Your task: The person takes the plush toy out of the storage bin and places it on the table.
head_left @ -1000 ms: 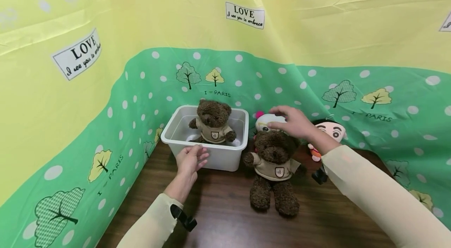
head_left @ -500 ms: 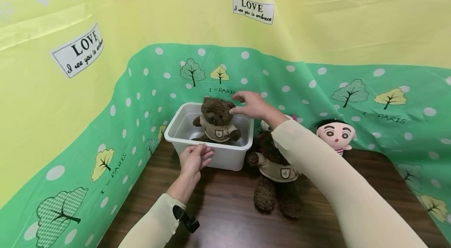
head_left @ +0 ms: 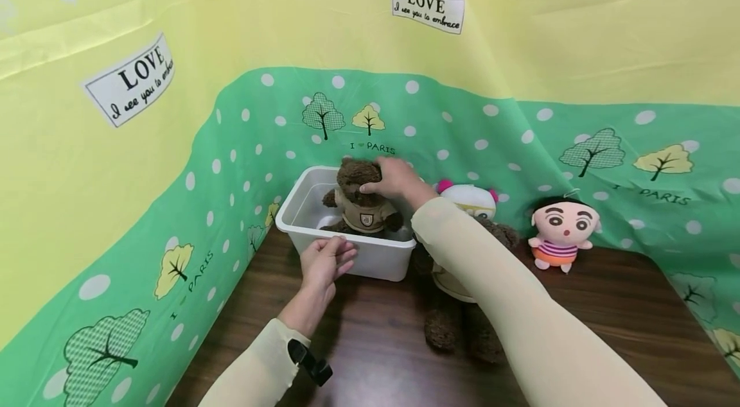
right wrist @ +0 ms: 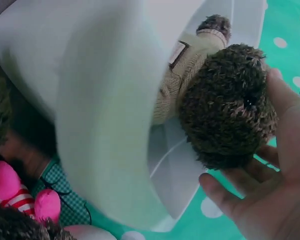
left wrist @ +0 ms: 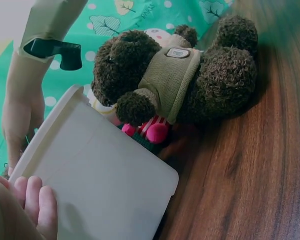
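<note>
A brown teddy bear (head_left: 365, 217) in a beige sweater sits inside a light grey plastic tub (head_left: 361, 256). My right hand (head_left: 399, 181) holds the bear's head (right wrist: 230, 107) from the right, thumb toward its face and the other fingers behind. At the front of the tub my left hand (head_left: 320, 269) pinches the rim, its thumb at the top edge and fingers along the outer wall. To the right of the tub a second, similar teddy bear (left wrist: 170, 82) rests on the table, partly covered by the right forearm in the head view.
Behind the second bear sits a white plush (head_left: 469, 198) with pink pompoms. A boy doll (head_left: 562, 233) in a striped top sits farther right on the dark wooden table (head_left: 378, 343). Patterned green and yellow cloth (head_left: 491, 131) hangs close behind the tub.
My right hand has moved left from above the second bear to the bear in the tub and taken hold of its head. The left hand stays at the rim.
</note>
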`<action>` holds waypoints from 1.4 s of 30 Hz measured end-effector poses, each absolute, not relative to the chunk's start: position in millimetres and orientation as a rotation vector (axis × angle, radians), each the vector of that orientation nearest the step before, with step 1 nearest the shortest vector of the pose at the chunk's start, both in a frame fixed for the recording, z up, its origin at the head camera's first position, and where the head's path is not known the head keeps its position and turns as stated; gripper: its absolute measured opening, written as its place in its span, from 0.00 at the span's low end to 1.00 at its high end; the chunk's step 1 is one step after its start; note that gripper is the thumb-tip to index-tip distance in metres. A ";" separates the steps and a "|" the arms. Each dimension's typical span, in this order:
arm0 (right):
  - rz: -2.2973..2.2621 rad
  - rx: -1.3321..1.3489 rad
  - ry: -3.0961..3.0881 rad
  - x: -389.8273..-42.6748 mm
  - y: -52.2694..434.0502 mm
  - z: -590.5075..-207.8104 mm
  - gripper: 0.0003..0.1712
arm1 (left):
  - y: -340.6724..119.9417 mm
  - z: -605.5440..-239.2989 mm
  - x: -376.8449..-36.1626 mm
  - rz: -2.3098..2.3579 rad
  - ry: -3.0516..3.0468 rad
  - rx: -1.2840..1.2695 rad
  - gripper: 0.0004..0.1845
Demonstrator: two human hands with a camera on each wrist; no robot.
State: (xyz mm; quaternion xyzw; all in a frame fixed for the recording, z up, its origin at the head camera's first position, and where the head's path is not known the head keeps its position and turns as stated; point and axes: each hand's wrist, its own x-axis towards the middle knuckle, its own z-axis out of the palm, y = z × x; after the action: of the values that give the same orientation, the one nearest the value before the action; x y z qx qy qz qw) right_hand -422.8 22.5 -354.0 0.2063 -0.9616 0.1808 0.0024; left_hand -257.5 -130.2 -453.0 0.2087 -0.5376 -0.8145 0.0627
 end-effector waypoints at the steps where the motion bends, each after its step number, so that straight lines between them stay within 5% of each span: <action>1: 0.575 0.621 -3.033 -421.1 22.3 -354.3 0.48 | -129.5 -452.4 -257.4 -2.462 -1.627 0.630 0.11; 10: 0.531 0.536 -3.143 -411.6 28.1 -355.6 0.30 | -123.7 -442.2 -254.5 -2.486 -1.650 0.612 0.11; 19: 0.571 0.742 -3.118 -409.2 24.8 -346.8 0.33 | -122.1 -444.5 -255.5 -2.484 -1.628 0.614 0.11; 42: 0.851 0.957 -2.777 -383.4 44.9 -291.5 0.20 | -130.0 -448.0 -252.0 -2.526 -1.594 0.642 0.12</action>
State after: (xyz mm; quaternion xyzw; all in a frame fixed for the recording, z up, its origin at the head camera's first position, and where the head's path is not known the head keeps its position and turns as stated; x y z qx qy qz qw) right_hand -383.4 44.9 -291.5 0.3128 -0.9073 0.2779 0.0419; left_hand -252.0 -130.0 -448.0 0.2099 -0.5212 -0.8261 0.0433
